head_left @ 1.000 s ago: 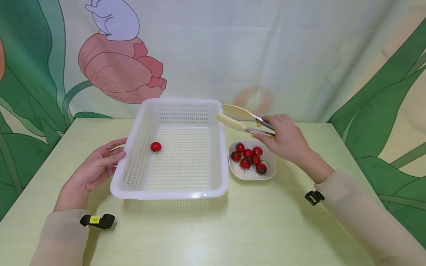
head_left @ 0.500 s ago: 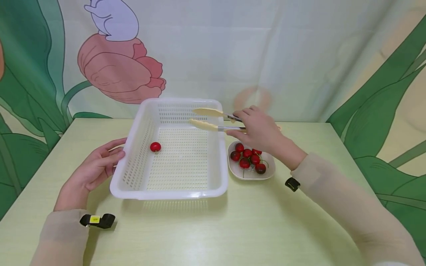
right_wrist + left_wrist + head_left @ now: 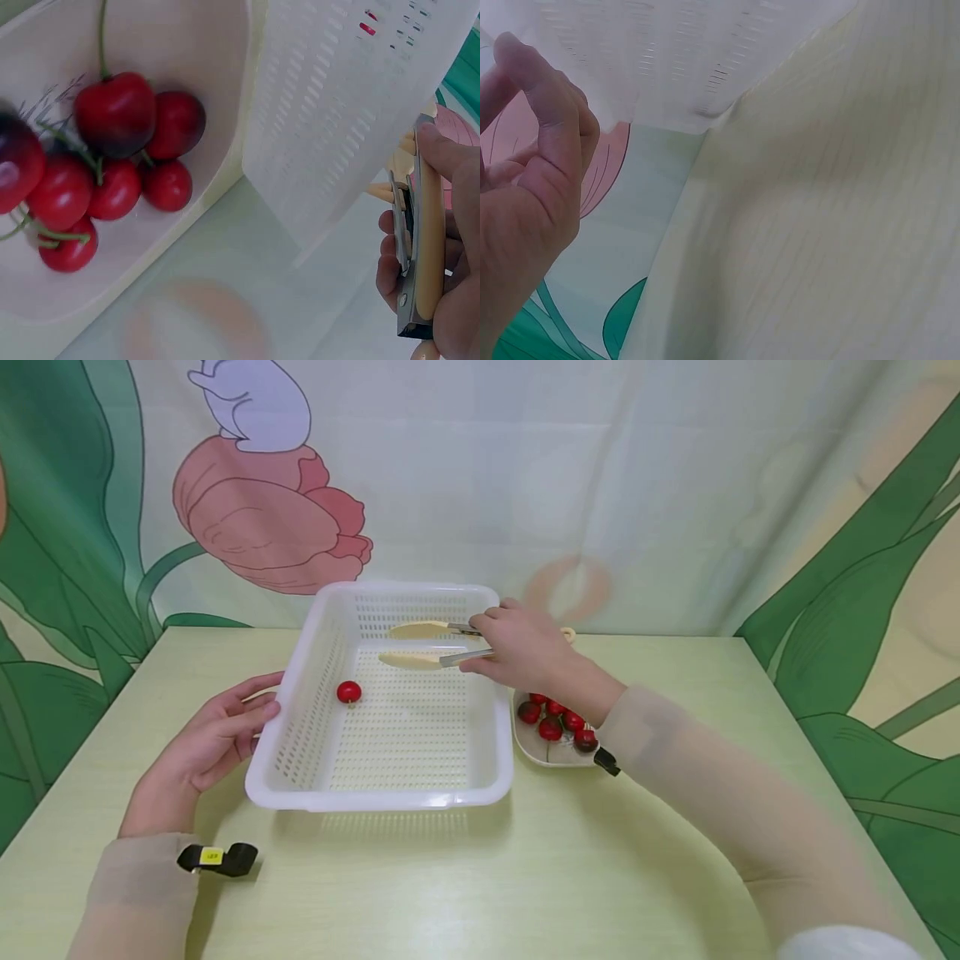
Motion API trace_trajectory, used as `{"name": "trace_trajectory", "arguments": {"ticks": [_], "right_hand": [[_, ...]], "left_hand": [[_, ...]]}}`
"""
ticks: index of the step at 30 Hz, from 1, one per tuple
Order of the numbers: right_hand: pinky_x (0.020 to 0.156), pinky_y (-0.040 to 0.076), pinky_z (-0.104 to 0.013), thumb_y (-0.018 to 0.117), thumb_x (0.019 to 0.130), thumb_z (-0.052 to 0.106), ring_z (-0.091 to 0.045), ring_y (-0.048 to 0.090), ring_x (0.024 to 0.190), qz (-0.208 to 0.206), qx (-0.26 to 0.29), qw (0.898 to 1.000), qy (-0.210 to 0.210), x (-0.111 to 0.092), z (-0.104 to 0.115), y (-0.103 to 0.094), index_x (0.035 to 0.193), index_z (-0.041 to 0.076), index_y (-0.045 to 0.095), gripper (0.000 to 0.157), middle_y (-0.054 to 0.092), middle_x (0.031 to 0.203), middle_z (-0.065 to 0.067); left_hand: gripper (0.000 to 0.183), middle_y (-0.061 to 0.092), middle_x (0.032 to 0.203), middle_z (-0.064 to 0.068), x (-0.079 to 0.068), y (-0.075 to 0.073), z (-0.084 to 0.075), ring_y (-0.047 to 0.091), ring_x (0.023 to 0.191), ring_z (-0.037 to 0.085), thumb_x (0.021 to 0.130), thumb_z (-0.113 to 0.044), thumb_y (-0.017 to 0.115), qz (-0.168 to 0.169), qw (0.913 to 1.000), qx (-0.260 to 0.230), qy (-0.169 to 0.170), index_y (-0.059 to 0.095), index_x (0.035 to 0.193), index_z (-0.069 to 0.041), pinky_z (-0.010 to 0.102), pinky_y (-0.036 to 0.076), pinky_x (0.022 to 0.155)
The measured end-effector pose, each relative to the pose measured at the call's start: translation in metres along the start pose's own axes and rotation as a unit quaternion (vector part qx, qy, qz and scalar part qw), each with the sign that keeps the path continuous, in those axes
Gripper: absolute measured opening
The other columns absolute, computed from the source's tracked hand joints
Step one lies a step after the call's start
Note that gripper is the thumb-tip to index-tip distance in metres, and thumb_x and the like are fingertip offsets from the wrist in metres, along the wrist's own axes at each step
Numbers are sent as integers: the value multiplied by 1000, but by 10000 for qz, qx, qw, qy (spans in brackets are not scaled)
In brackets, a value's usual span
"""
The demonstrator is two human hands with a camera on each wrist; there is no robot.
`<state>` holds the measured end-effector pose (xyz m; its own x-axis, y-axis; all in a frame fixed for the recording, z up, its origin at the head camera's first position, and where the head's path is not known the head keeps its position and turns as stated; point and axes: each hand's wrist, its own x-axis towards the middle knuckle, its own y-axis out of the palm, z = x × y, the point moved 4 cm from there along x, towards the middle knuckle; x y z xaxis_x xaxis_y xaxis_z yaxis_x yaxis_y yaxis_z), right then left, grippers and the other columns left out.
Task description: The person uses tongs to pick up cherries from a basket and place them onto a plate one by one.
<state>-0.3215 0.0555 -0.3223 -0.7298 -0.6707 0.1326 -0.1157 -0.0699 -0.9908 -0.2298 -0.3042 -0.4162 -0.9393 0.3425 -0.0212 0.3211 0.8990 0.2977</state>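
Note:
A white plastic basket [image 3: 378,800] with slotted walls stands mid-table. One red cherry [image 3: 348,692] lies inside it, at the left of its floor. My left hand [image 3: 217,731] holds the basket's left rim, thumb and fingertips at the edge. My right hand [image 3: 525,647] grips tongs [image 3: 412,662] with cream tips and metal arms. The tips are spread apart over the basket, with nothing between them. Below my right wrist, several cherries [image 3: 550,728] sit in a small whitish dish [image 3: 536,750], partly hidden by the forearm. Close up in the right wrist view are the cherries [image 3: 115,112], some with green stems.
A pale wooden table [image 3: 390,893] carries everything. Behind it hangs a printed curtain [image 3: 450,485] with flowers, leaves and a white animal. The dish stands against the basket's right side.
My right hand has moved left with the tongs, from above the dish to above the basket. The left hand, the basket and the cherry in it have stayed put.

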Motion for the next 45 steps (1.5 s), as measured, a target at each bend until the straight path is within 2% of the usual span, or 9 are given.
{"name": "trace_trajectory", "arguments": {"ticks": [4, 11, 19, 32, 39, 45], "right_hand": [[81, 53, -36, 71, 94, 53, -25, 56, 104, 213, 23, 9998, 52, 10, 8, 5, 128, 7, 66, 58, 69, 117, -6], [70, 55, -37, 73, 92, 55, -23, 56, 102, 463, -78, 9989, -48, 22, 20, 20, 122, 9, 69, 55, 70, 111, -2], [77, 56, -38, 73, 92, 55, -22, 57, 106, 535, 21, 9983, -222, 33, 33, 25, 122, 11, 69, 54, 69, 111, 0], [72, 55, -38, 72, 92, 55, -22, 59, 96, 659, -98, 9971, -364, 42, 46, 30, 109, 12, 70, 46, 69, 101, 1], [69, 54, -36, 73, 92, 56, -20, 57, 93, 780, -85, 9964, -334, 49, 49, 35, 106, 13, 69, 45, 67, 98, 3], [72, 55, -37, 74, 91, 55, -19, 57, 94, 927, -54, 9950, -369, 52, 53, 42, 108, 13, 69, 45, 67, 98, 4]], "left_hand": [[38, 70, 126, 3, -1, 0, -1, 72, 104, 21, 108, -2, 49, -32, 10000, -22, -20, 49, 143, -17, 35, 58, 87], [38, 70, 126, 2, 0, 0, -1, 72, 104, 21, 108, -2, 49, -30, 10000, -30, -29, 48, 143, -17, 36, 58, 87], [38, 70, 126, 3, 0, 0, 0, 72, 104, 22, 108, -2, 48, -13, 10000, -15, -9, 50, 143, -17, 36, 58, 87], [38, 69, 128, 4, 0, 1, 0, 72, 106, 22, 108, -2, 46, 68, 9999, -99, 2, 49, 143, -16, 37, 58, 87], [38, 68, 129, 3, 0, 1, 0, 71, 108, 22, 108, -4, 48, -46, 10000, -16, -37, 51, 143, -18, 37, 58, 88], [38, 69, 128, 3, 0, 0, 0, 71, 107, 21, 108, -3, 48, -11, 10000, -76, -29, 50, 143, -17, 37, 58, 88]]}}
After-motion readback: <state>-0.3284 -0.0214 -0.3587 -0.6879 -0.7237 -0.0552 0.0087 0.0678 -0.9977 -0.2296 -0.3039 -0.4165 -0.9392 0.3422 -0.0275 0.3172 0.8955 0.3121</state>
